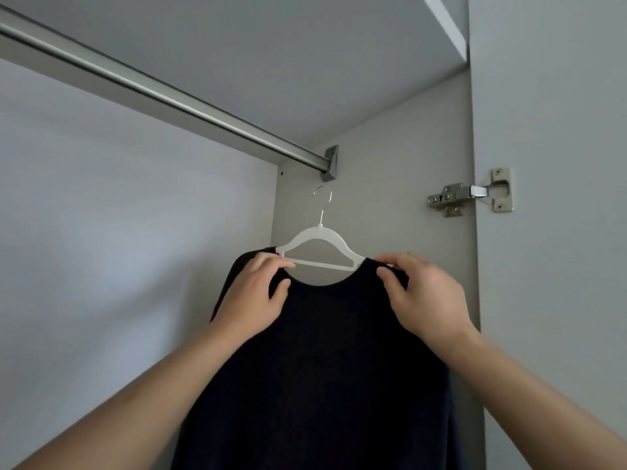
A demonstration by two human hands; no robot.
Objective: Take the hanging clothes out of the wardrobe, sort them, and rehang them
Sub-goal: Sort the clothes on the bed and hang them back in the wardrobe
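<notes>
A dark navy top [325, 368] hangs on a white plastic hanger [317, 240] with a metal hook, held up inside the wardrobe. My left hand [254, 293] pinches the top's left shoulder over the hanger end. At the right shoulder my right hand [424, 293] grips the fabric the same way. The hook sits below the metal rail [163, 93] and does not touch it. No other clothes hang on the rail in view.
The wardrobe's right side panel [407, 157] stands just behind the hanger, with the rail bracket [330, 164] on it. A door hinge [468, 196] joins the open door [549, 164] at the right. The pale back wall [118, 232] fills the left.
</notes>
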